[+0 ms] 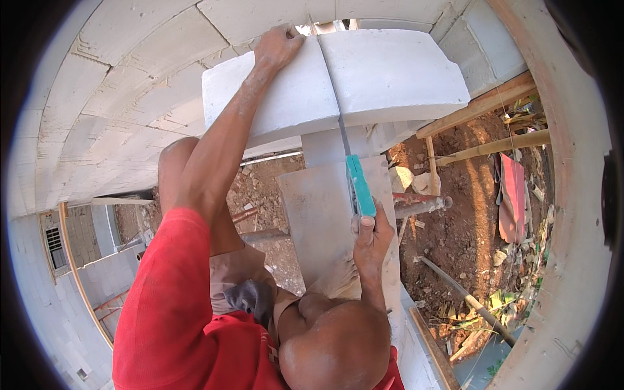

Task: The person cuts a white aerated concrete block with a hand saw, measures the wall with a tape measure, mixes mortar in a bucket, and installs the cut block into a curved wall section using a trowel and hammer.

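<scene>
My left hand grips the top edge of the left section of a white block, its fingers curled at the far edge. My right hand is closed round the turquoise handle of a hand saw. The saw's long grey blade runs away from me into a straight slot between the left section and the right section of the white block. Whether the cut goes fully through, I cannot tell. A pale dusty board lies below the saw, and my bare knees show close by.
Light block walls surround me at the top and left. Below at the right are rubble-strewn earth, bamboo poles, wooden battens, a metal pipe and a red sheet. A pale curved edge borders the far right.
</scene>
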### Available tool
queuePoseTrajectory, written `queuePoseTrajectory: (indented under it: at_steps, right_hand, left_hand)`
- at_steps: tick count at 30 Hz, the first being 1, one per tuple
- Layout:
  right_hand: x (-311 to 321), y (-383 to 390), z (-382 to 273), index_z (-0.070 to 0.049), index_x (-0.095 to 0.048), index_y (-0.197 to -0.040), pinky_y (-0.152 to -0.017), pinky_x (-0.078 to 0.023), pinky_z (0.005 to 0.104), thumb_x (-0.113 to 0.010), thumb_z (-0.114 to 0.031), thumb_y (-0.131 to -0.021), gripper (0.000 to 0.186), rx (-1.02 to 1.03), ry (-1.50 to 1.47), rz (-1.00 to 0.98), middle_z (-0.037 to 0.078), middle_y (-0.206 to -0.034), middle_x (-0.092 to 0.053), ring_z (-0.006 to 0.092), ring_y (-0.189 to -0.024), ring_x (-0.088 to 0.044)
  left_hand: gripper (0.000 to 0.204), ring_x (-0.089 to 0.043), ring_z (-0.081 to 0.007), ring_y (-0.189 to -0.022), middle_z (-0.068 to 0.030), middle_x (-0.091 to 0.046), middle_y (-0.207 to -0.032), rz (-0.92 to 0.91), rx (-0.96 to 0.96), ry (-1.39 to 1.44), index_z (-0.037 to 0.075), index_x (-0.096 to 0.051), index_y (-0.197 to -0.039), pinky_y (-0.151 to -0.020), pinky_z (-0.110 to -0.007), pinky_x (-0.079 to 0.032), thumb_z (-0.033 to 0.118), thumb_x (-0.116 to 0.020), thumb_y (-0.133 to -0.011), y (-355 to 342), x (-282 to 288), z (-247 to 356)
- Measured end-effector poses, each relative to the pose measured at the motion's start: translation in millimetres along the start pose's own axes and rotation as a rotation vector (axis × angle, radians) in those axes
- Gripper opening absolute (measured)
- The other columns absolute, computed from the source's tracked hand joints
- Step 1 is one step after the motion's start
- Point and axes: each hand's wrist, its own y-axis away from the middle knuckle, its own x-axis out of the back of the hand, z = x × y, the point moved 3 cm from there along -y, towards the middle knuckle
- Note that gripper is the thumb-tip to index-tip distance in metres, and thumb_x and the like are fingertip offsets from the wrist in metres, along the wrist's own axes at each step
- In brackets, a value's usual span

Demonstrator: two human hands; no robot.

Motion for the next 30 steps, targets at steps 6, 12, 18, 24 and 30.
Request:
queuePoseTrajectory:
  at_steps: [6, 12, 18, 24, 30]
  right_hand:
    - [41.7, 84.3, -32.6, 0.005, -0.063, -0.130, -0.053, -0.037, 0.0254, -0.054, -0.064, -0.098, 0.077, -0.063, -0.120, -0.034, -0.002, -0.068, -0.053, 0.0071, -0.059, -0.047]
    - [-12.8, -21.1, -21.7, 0.004, -0.061, -0.123, -0.054, -0.039, 0.0291, -0.050, -0.066, -0.098, 0.075, -0.062, -0.015, -0.083, 0.002, -0.069, -0.054, 0.0114, -0.062, -0.051]
    - [34.0, 52.7, -31.9, 0.000, -0.064, -0.134, -0.087, -0.053, 0.0309, -0.053, -0.047, -0.103, 0.057, 0.091, -0.053, -0.018, 0.013, -0.103, -0.074, 0.0185, -0.091, -0.070]
    - [-4.7, -30.8, 17.7, 0.000, -0.064, -0.133, -0.086, -0.052, 0.0312, -0.055, -0.044, -0.101, 0.055, 0.034, 0.050, 0.001, 0.014, -0.103, -0.074, 0.0192, -0.093, -0.070]
    - [-18.9, -58.3, 27.6, 0.000, -0.063, -0.133, -0.086, -0.052, 0.0314, -0.057, -0.040, -0.100, 0.052, 0.086, 0.072, 0.011, 0.016, -0.103, -0.073, 0.0200, -0.094, -0.069]
  left_hand:
    - [0.029, -0.071, -0.0288, -0.092, -0.0094, -0.076, -0.095, 0.098, -0.055, 0.006, 0.013, -0.074, -0.094, -0.086, -0.044, -0.053, 0.037, -0.064, -0.083, -0.7, -3.3, -5.1]
    - [0.029, -0.070, -0.0310, -0.093, -0.0122, -0.075, -0.094, 0.078, 0.001, 0.055, 0.010, -0.073, -0.094, -0.086, -0.044, -0.053, 0.035, -0.064, -0.082, 2.2, -1.7, -3.2]
    - [0.026, -0.069, -0.0350, -0.094, -0.0154, -0.073, -0.093, 0.125, -0.057, 0.116, 0.007, -0.070, -0.087, -0.085, -0.046, -0.052, 0.032, -0.067, -0.083, 6.0, 0.3, 0.5]
    - [0.023, -0.069, -0.0345, -0.085, -0.0149, -0.072, -0.086, 0.192, -0.100, 0.105, 0.006, -0.070, -0.087, -0.080, -0.046, -0.053, 0.028, -0.069, -0.083, 9.0, -3.2, -1.2]
    - [0.024, -0.070, -0.0341, -0.086, -0.0146, -0.072, -0.087, 0.205, -0.127, 0.146, 0.006, -0.071, -0.087, -0.081, -0.046, -0.053, 0.028, -0.070, -0.081, 4.1, -3.9, -2.7]
